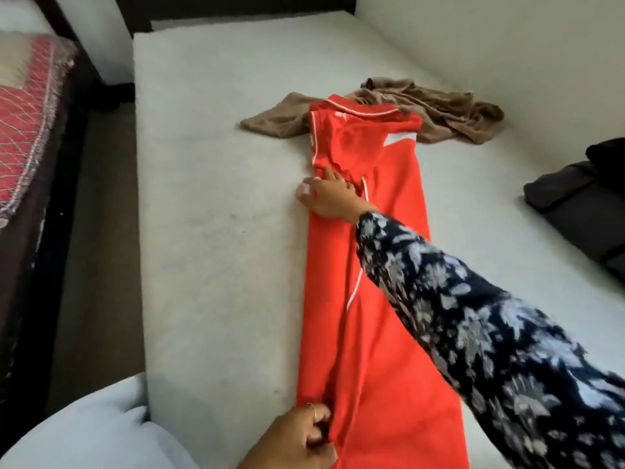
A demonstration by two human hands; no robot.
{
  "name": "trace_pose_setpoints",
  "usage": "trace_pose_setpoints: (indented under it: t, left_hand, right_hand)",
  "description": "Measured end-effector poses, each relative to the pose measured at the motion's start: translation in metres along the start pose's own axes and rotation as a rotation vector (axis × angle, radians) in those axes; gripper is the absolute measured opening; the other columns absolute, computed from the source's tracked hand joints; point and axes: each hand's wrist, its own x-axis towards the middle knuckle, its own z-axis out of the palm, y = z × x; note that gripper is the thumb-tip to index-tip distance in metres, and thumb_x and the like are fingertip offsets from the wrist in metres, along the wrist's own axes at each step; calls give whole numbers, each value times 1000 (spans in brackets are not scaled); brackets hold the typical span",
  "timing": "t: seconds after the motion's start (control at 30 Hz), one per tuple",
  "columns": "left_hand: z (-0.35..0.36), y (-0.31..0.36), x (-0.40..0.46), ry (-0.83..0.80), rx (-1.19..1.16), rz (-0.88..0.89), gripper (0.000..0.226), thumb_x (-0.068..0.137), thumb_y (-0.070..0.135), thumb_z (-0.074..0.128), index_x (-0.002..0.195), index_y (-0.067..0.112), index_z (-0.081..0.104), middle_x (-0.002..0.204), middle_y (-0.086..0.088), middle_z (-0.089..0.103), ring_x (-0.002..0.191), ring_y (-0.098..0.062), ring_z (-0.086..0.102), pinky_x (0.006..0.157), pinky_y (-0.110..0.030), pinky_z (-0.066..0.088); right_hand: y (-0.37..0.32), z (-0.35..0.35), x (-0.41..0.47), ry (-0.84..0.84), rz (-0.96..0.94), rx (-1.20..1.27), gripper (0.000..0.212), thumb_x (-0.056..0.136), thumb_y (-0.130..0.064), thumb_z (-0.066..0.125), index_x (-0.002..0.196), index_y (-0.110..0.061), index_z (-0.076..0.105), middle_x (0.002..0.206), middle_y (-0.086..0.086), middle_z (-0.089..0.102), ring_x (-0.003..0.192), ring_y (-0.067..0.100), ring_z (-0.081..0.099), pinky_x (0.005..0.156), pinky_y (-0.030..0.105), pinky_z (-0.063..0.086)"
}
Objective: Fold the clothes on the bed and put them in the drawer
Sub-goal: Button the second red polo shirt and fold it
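Red shirt (pixel 382 265): laid lengthwise down the middle of the bed (pixel 209 198), collar at the far end, hem toward the near edge. Both long sides appear already turned in, giving a narrow strip; white piping marks the folded edge. Laid flat so the creases can be set before it is folded across, in my judgement.

Right hand (pixel 333 198): reaches over the shirt from the right, palm down on its left edge at sleeve height. Fingers straight and slightly spread, pressing the cloth rather than gripping it, probably to flatten the tucked sleeve.

Left hand (pixel 297 438): at the near left corner of the shirt. Fingers curled, pinching the hem, seemingly to keep the strip taut and straight while the other hand smooths.

Brown garment (pixel 422 106): crumpled, unfolded, at the far end; the shirt's collar lies over part of it. Awaiting its turn.

Dark clothing (pixel 575 194): bundled at the right side of the bed, well apart from the shirt.

Second bed with red patterned cover (pixel 23 130): left, across the floor gap.

Drawer: not in view.
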Motion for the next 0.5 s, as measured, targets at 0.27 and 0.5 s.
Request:
trace_pose_setpoints:
  t: [0.27,0.5]
  left_hand:
    - [7,-4,0,48,-36,36,14,70,34,57,83,30,59,83,6,70,67,-7,65,75,-26,55]
    - [-18,-1,2,531,109,113,19,85,29,69,72,25,56,58,6,61,50,-1,56,58,-22,46]
  right_hand:
    - [36,36,-194,61,-151,-18,65,89,-57,30,145,-24,39,158,16,19,146,31,22,115,51,24]
    - [26,70,-360,65,-418,-112,61,75,-67,44,131,-43,44,148,-4,44,129,15,44,98,38,37]
